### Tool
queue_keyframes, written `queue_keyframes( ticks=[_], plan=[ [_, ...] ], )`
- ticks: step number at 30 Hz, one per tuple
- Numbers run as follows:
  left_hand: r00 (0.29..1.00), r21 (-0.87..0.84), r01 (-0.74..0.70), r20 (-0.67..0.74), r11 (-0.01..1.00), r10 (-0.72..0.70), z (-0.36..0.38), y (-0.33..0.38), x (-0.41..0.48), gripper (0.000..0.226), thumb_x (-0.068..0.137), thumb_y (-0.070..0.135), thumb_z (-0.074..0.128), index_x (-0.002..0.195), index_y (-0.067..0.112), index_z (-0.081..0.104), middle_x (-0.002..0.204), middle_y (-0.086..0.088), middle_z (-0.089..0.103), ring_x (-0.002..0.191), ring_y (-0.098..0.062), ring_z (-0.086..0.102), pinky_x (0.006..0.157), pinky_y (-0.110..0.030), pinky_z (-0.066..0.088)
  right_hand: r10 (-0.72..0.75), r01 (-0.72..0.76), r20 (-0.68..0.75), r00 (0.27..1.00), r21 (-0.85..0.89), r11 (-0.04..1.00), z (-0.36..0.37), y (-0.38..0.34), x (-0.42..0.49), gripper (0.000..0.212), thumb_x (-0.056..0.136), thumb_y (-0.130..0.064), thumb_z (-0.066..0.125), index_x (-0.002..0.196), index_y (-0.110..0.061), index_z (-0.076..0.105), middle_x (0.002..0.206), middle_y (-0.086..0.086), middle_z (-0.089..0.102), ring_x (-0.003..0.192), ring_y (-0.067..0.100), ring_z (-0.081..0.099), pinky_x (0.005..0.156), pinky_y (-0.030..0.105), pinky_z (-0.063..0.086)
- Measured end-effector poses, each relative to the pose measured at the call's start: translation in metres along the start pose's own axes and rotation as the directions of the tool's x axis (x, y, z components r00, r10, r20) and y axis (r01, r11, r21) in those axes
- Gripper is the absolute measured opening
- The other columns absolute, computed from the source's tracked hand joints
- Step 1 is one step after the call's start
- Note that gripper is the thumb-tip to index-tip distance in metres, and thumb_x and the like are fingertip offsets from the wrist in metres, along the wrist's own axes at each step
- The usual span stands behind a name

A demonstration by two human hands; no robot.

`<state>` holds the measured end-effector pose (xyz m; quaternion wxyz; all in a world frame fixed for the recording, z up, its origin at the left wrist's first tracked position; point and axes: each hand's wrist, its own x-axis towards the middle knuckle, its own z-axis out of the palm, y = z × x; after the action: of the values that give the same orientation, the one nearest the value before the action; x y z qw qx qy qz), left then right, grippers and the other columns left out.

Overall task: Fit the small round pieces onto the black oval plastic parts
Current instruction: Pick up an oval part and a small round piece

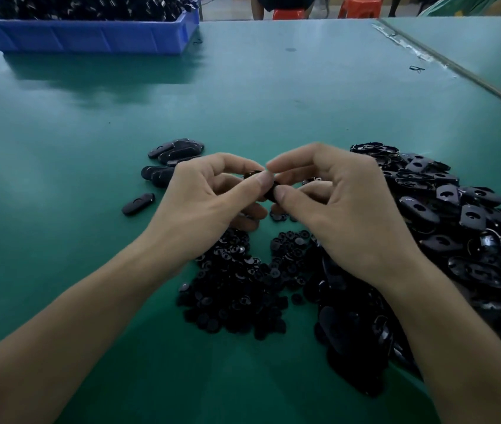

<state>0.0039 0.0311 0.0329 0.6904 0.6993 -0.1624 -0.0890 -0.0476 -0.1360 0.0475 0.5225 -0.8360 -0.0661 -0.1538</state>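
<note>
Above the green table, my left hand (209, 200) and my right hand (332, 206) meet fingertip to fingertip. Between them they pinch one black oval plastic part (269, 191), mostly hidden by thumbs and fingers. Whether a round piece sits between the fingers I cannot tell. A heap of small round pieces (240, 289) lies under my wrists. A big pile of black oval parts (457, 228) with holes spreads to the right. Several oval parts (172, 154) lie in a small group at the left, one oval part (137, 204) apart from them.
A blue bin (90, 35) heaped with black parts stands at the far left of the table (273, 96). A seam to a second table (445, 65) runs along the far right. Red stools and a person's legs show beyond the far edge.
</note>
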Motion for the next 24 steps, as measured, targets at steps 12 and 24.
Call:
queue_keyframes(
  ticks=[12, 24],
  plan=[
    [0.995, -0.084, -0.073, 0.067, 0.994, 0.078, -0.003, 0.002, 0.001, 0.029, 0.079, 0.013, 0.076, 0.106, 0.014, 0.067, 0.086, -0.004, 0.077, 0.077, -0.014, 0.073, 0.069, -0.021, 0.057, 0.073, -0.089, 0.075, 0.995, 0.238, 0.967, -0.004, 0.01, 0.003, 0.012, 0.086, -0.009, 0.076, 0.088, -0.021, 0.075, 0.08, -0.001, 0.077, 0.077, 0.012, 0.074, 0.076, 0.025, 0.06],
    [0.992, -0.024, -0.11, 0.061, 0.994, 0.111, 0.0, 0.002, -0.001, 0.031, 0.081, -0.004, 0.073, 0.104, 0.016, 0.067, 0.086, -0.003, 0.077, 0.078, -0.017, 0.074, 0.069, -0.022, 0.057, 0.105, -0.099, -0.029, 0.994, 0.164, 0.982, -0.003, 0.014, 0.005, 0.01, 0.091, -0.016, 0.073, 0.086, -0.024, 0.075, 0.08, -0.003, 0.077, 0.077, 0.011, 0.073, 0.073, 0.028, 0.059]
  ],
)
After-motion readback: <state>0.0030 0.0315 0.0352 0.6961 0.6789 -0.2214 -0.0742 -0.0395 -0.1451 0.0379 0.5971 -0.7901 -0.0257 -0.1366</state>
